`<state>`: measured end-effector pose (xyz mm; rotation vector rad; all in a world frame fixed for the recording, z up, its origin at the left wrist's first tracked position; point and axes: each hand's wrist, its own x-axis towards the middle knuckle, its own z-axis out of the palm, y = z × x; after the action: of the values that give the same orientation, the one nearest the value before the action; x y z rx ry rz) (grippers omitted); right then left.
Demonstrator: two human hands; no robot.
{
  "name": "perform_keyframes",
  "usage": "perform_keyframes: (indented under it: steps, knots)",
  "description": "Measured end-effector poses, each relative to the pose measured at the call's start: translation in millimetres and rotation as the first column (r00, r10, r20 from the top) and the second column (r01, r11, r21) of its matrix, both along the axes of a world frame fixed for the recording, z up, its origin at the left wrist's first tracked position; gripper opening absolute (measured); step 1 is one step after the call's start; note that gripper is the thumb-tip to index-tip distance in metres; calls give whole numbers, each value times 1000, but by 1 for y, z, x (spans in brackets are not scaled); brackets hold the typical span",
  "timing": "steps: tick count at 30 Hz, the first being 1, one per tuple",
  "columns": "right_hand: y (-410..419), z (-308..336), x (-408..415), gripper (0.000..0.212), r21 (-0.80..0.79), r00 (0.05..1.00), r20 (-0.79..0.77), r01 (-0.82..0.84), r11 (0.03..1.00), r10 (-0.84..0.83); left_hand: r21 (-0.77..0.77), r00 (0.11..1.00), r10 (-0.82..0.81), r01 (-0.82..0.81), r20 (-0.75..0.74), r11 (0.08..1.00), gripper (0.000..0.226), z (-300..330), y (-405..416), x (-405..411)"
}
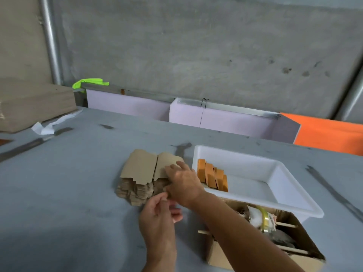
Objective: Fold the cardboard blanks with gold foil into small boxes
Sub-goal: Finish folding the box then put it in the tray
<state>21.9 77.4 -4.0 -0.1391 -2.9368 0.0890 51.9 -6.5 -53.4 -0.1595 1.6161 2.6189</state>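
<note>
One stack of brown cardboard blanks (137, 185) sits mid-table (68, 193), top blank lifted. Left hand (157, 218), fingers curled, pinches a blank's near edge. Right hand (182, 183) lies over the stack's right side; what it holds cannot be told. Further right, a white tray (275, 185) contains folded gold boxes (213, 177); an open carton (265, 252) stands nearer.

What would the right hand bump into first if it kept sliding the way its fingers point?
The right hand already rests on the stack of blanks; fingers point left across the top blank. Beyond it, only bare table, apparently.
</note>
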Motion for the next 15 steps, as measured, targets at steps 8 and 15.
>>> perform_keyframes:
  steps: [8, 15]
  knots:
    - [-1, 0, -7, 21, 142, 999, -14, -35, 989, 37, -28, 999, 48, -48, -3, 998, 19, -12, -7, -14]
    - [-4, 6, 0, 27, 118, 998, -21, -64, 991, 67, -39, 999, 33, -33, -5, 999, 20, -15, -5, -13]
